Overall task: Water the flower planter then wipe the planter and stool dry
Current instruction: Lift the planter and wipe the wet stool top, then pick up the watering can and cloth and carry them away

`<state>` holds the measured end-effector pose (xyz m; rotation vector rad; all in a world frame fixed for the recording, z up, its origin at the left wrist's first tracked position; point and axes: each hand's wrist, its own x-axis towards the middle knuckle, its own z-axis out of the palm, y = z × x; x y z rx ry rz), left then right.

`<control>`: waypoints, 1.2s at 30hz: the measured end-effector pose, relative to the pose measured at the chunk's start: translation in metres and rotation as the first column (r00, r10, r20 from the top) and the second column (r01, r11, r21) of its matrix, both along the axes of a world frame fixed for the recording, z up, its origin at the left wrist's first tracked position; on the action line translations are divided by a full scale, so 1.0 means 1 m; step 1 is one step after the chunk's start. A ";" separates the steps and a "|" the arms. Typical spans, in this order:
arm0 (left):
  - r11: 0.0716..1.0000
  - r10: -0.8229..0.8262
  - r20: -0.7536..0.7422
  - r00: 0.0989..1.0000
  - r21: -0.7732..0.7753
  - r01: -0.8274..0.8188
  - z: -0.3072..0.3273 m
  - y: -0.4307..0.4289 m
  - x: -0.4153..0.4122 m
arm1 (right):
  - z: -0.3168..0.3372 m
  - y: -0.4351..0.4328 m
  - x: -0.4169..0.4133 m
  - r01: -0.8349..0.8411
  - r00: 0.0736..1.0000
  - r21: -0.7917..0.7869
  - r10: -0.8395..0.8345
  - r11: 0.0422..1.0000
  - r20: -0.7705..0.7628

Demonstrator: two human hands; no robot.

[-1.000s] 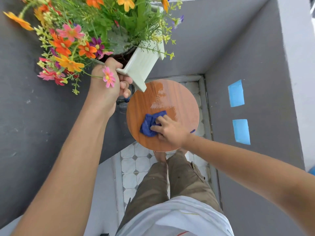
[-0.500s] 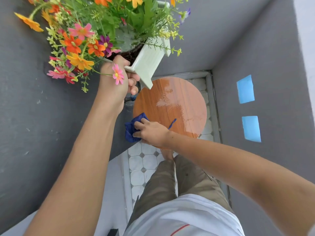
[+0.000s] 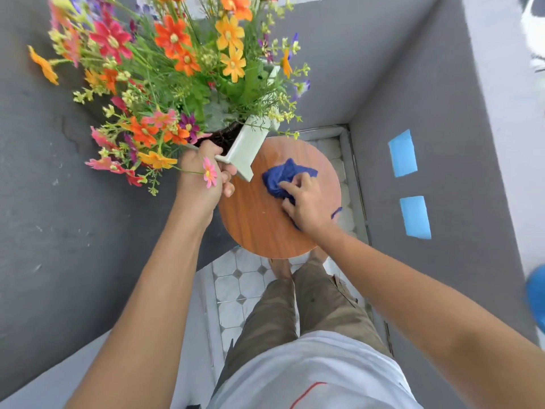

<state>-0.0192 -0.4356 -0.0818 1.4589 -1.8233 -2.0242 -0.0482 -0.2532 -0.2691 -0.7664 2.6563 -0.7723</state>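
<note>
A round wooden stool (image 3: 256,222) stands in front of me on the tiled floor. My right hand (image 3: 306,202) presses a crumpled blue cloth (image 3: 283,175) onto the far right part of the seat. My left hand (image 3: 203,175) grips the near corner of the white planter (image 3: 247,146) and holds it lifted and tilted over the stool's far left edge. Orange, pink and yellow flowers (image 3: 177,63) fill the planter and hide most of it.
Grey walls (image 3: 413,84) close in on the left, back and right, leaving a narrow strip of white tiled floor (image 3: 236,284). Two blue tape patches (image 3: 402,153) mark the right wall. My legs stand right behind the stool. A blue object (image 3: 536,293) shows at the right edge.
My right hand has swept the cloth from the stool's near left edge to its far right part. The wet sheen on the seat is gone. The planter stays lifted in my left hand.
</note>
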 end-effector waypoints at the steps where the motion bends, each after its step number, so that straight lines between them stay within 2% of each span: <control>1: 1.000 -0.004 0.010 1.000 0.010 0.004 -0.004 0.004 0.003 | -0.008 0.010 0.021 -0.096 0.995 -0.011 0.097 0.995 0.029; 3: 0.999 -0.024 0.031 0.999 0.022 0.023 -0.011 0.013 0.010 | -0.012 0.035 0.056 -0.289 0.955 -0.008 0.289 0.957 0.063; 5: 0.998 -0.035 0.040 0.999 0.045 0.034 -0.017 0.024 0.017 | -0.007 0.058 0.066 -0.367 0.928 -0.001 0.366 0.930 0.072; 7: 0.997 -0.012 0.040 0.999 0.080 0.008 -0.023 0.037 0.024 | -0.007 0.071 0.051 -0.253 0.967 0.024 0.251 0.967 0.050; 9: 0.993 0.026 0.054 0.998 0.116 -0.032 -0.028 0.052 0.031 | -0.006 0.075 0.029 0.016 0.998 0.059 -0.020 0.998 0.053; 11: 0.991 0.037 0.083 0.996 0.126 -0.048 -0.036 0.067 0.040 | -0.002 0.076 0.014 0.236 0.966 0.082 -0.243 0.968 0.084; 14: 0.993 0.033 0.103 0.994 0.106 -0.044 -0.052 0.093 0.048 | 0.005 0.072 0.010 0.383 0.914 0.064 -0.388 0.921 0.117; 16: 0.982 0.112 0.101 0.989 0.142 -0.126 -0.058 0.108 0.047 | 0.010 0.069 0.016 0.459 0.874 0.067 -0.464 0.886 0.142; 19: 0.971 0.136 0.114 0.984 0.183 -0.155 -0.067 0.128 0.048 | 0.013 0.067 0.029 0.532 0.822 0.059 -0.532 0.845 0.205; 23: 0.958 -0.093 0.234 0.968 0.287 0.023 -0.075 0.156 0.061 | 0.018 0.075 0.046 0.603 0.754 0.002 -0.570 0.798 0.326; 25: 0.958 -0.062 0.268 0.962 0.286 -0.017 -0.072 0.168 0.055 | 0.023 0.081 0.051 0.692 0.671 -0.052 -0.616 0.720 0.413; 29: 0.979 -0.018 0.222 0.975 0.202 -0.027 -0.063 0.189 0.037 | 0.043 0.097 0.064 0.810 0.554 -0.142 -0.662 0.569 0.505; 32: 0.975 -0.006 0.205 0.979 0.220 -0.040 -0.061 0.190 0.037 | 0.058 0.107 0.069 0.823 0.537 -0.170 -0.646 0.542 0.542; 35: 0.969 -0.093 0.244 0.965 0.243 0.032 -0.062 0.195 0.036 | 0.074 0.124 0.073 0.825 0.540 -0.194 -0.639 0.531 0.549; 36: 0.971 -0.065 0.246 0.967 0.237 0.005 -0.062 0.195 0.035 | 0.081 0.129 0.073 0.827 0.539 -0.207 -0.633 0.522 0.555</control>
